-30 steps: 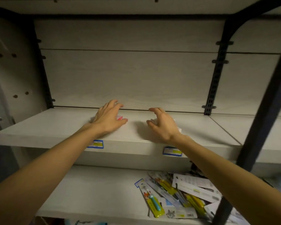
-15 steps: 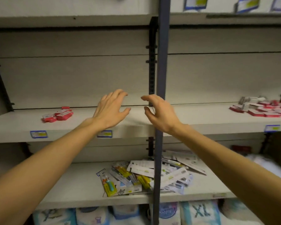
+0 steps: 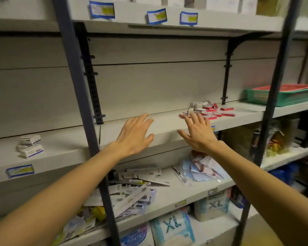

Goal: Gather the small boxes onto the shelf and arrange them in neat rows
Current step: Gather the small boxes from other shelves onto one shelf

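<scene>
Both hands' fingers [image 3: 196, 119] spread, released; red boxes [image 3: 212, 112] lie flat, pointing variously.

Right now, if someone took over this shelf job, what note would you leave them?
Left hand: open, holds nothing, in front of the middle shelf.
Right hand: open, holds nothing, fingertips just short of the red and white boxes.
Those boxes lie in a loose scatter at the right of the shelf. A few white boxes sit in a small pile at the left, past the dark post.
Done: boxes are on the shelf.
Left: bring the two groups together and line them up in rows.
</scene>
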{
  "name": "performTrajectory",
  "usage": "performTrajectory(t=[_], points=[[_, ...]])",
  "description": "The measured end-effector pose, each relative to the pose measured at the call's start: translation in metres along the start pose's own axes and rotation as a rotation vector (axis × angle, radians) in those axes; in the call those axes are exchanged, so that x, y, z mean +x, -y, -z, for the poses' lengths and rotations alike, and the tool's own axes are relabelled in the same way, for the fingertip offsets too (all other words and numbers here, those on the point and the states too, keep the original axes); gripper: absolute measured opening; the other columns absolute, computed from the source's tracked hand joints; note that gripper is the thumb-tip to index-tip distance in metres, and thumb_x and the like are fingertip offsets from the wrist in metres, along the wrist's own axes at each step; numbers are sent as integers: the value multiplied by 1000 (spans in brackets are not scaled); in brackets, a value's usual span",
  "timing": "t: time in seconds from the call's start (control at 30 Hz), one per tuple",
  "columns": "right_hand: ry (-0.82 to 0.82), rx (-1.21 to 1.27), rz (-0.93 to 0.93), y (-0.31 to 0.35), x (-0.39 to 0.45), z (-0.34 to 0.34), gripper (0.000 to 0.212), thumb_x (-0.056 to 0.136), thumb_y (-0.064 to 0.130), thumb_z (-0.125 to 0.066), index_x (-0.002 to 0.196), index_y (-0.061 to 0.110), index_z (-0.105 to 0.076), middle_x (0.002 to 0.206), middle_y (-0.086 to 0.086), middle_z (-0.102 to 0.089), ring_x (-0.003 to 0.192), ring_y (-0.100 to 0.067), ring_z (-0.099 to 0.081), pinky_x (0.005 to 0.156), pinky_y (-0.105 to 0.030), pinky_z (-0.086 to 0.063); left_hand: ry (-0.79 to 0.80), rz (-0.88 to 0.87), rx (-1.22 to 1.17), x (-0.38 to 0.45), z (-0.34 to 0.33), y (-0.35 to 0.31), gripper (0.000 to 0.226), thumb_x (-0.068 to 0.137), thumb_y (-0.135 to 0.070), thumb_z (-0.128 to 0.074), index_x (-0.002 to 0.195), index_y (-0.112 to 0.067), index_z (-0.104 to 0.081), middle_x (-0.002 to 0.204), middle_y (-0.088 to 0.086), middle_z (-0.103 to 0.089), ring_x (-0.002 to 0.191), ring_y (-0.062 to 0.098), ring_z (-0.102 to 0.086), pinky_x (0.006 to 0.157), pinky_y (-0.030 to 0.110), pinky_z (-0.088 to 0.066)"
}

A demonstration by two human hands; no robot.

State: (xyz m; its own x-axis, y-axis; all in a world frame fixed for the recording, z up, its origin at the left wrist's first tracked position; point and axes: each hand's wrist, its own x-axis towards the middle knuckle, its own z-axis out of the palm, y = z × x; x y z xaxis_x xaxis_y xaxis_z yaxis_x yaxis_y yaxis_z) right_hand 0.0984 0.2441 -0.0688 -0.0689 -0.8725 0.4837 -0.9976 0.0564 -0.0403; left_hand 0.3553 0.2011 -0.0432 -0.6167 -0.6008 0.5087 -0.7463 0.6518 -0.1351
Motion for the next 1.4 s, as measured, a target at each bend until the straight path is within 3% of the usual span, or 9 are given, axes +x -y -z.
performTrajectory(t=[0.1, 0.3, 0.63, 0.83, 1.03, 1.17, 1.3, 1.4], points=[[108, -101, -72, -50, -3, -6, 77, 98, 67, -23, 158, 22, -10, 166, -11, -8, 153, -34, -1, 123, -54, -5, 64, 12, -31, 32, -32, -21, 57, 101, -47, -44, 150, -19, -39, 162, 9, -29, 144, 28, -35, 116, 42, -26], [191, -113, -206, -131, 21, -27, 75, 96, 67, -29, 152, 16, -27, 160, -13, -25, 149, -35, -16, 120, -52, -19, 81, -13, -118, 116, -82, -60, 58, 99, -51, -46, 148, -20, -43, 155, 6, -38, 138, 27, -42, 110, 42, -33], [115, 278, -503, -253, 91, -35, 71, 95, 48, -57, 151, 12, -32, 152, -14, -41, 134, -33, -43, 112, -49, -38, 22, -165, -221, 269, -140, -117, 53, 94, -43, -56, 141, -20, -49, 145, 2, -47, 131, 24, -43, 105, 38, -35], [115, 312, -457, -296, 116, -34, 65, 93, 28, -66, 148, 12, -36, 146, -12, -49, 129, -29, -48, 107, -41, -40, 104, -272, -147, 331, -176, -163, 67, 95, -50, -54, 151, -19, -38, 155, 6, -39, 142, 24, -34, 119, 44, -25], [222, 419, -405, -331, 150, -51, 69, 85, 25, -70, 146, 15, -39, 142, -12, -51, 122, -28, -54, 104, -40, -47, 225, -204, -127, 379, -198, -186, 75, 90, -60, -57, 150, -18, -39, 152, 7, -44, 137, 27, -40, 115, 47, -32], [419, 486, -339, -359, 177, -55, 68, 83, 17, -69, 147, 17, -45, 142, -7, -54, 124, -24, -53, 106, -35, -45, 368, -136, -186, 400, -209, -189, 78, 87, -66, -58, 151, -25, -40, 153, 2, -46, 134, 26, -45, 110, 45, -39], [578, 617, -261, -389, 193, -56, 74, 81, 1, -69, 148, 19, -44, 142, -4, -55, 124, -19, -52, 93, -21, -45, 532, -106, -248, 415, -213, -190, 75, 90, -58, -61, 154, -28, -33, 155, -1, -45, 137, 23, -45, 110, 44, -42], [658, 666, -177, -405, 203, -58, 76, 80, 5, -73, 147, 25, -44, 145, -1, -53, 129, -19, -49, 103, -29, -43, 557, -48, -318, 422, -215, -193, 75, 90, -52, -66, 154, -30, -33, 154, -4, -45, 135, 19, -47, 112, 41, -43]])
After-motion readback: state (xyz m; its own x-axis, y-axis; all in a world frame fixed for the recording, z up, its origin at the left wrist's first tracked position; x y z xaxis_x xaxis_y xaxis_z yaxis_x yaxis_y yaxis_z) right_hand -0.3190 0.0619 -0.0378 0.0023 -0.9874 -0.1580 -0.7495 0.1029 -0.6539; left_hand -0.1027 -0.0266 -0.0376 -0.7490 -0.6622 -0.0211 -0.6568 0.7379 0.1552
